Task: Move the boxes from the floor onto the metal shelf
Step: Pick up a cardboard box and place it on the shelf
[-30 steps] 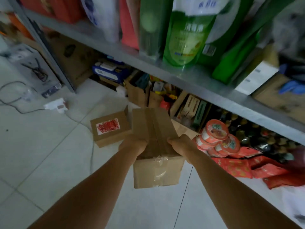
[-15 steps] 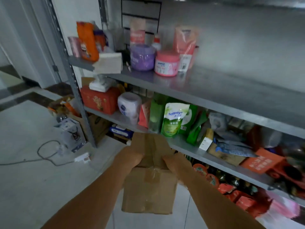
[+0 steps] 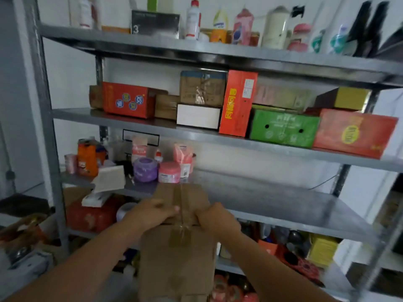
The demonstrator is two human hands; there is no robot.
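At six o'clock before the metal shelf [image 3: 272, 203], the cardboard box [image 3: 176, 264] is gripped by the left hand [image 3: 150, 212] and the right hand [image 3: 217, 217].

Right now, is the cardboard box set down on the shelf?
No, the left hand and right hand hold the cardboard box in the air, in front of the metal shelf.

Lower part of cardboard box [image 3: 176, 253] cut off by bottom edge; underside hidden. Right hand [image 3: 218, 216]: fingertips lost in blur at box top. Top-shelf bottles [image 3: 220, 20]: some tops cropped, labels smeared. Red carton [image 3: 353, 134]: print unreadable, motion-blurred.
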